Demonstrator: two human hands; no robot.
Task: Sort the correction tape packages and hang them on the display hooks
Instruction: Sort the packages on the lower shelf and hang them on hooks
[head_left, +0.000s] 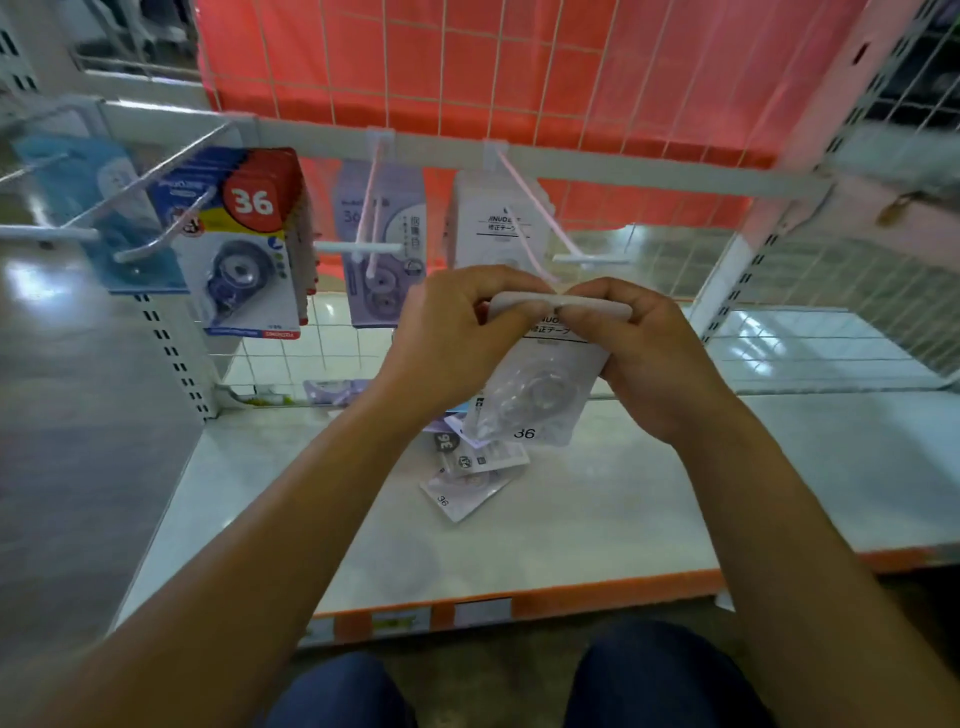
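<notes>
I hold a white correction tape package marked "36" upright in front of me. My left hand pinches its top left edge and my right hand pinches its top right edge. The package's top sits just below the tip of the pink display hook, where matching white packages hang. A few loose packages lie on the shelf beneath my hands. Purple packages hang on the hook to the left, and blue-and-red "36" packages hang further left.
A light blue package hangs at the far left behind bare metal hooks. One purple package lies at the shelf's back. A wire grid with red backing stands behind the hooks. The shelf front has an orange edge.
</notes>
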